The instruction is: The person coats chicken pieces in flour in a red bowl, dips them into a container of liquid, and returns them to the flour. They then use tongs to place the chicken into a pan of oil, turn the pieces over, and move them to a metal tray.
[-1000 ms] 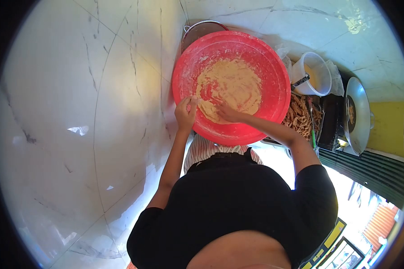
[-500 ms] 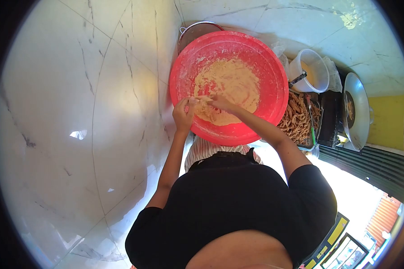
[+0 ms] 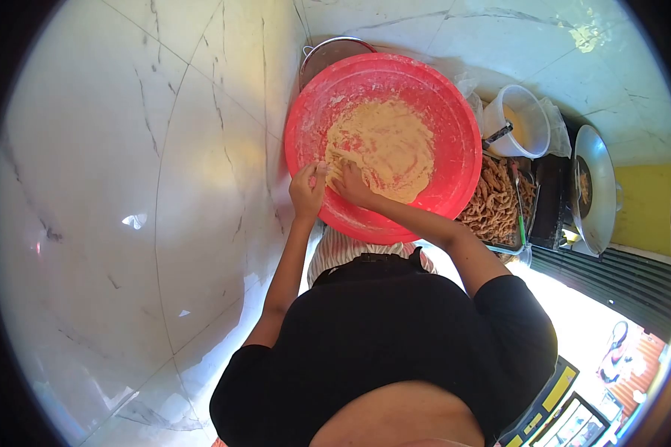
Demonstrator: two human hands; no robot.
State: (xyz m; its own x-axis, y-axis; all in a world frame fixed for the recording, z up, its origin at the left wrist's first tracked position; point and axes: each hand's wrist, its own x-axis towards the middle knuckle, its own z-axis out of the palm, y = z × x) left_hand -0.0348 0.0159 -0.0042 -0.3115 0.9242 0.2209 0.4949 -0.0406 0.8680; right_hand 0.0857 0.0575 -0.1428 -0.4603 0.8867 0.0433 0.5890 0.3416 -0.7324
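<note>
A wide red basin (image 3: 458, 123) stands in front of me, with a layer of yellowish flour (image 3: 395, 141) spread over its bottom. At the basin's near left rim is my left hand (image 3: 307, 188), its fingers pressed together; whatever is between them is too small to make out. My right hand (image 3: 352, 182) is down in the flour just to the right of it, fingers spread and partly covered by flour.
Right of the basin, a tray of brown fried pieces (image 3: 492, 201) holds a green-handled utensil (image 3: 521, 220). Behind it stands a white bucket (image 3: 518, 112) of pale batter. A metal wok (image 3: 598, 186) is farther right. Marble-patterned tiles (image 3: 89, 186) line the left side.
My right hand has moved down into the flour, and its fingers have spread. The thin piece seen between my hands is no longer visible there. My left hand has barely moved.
</note>
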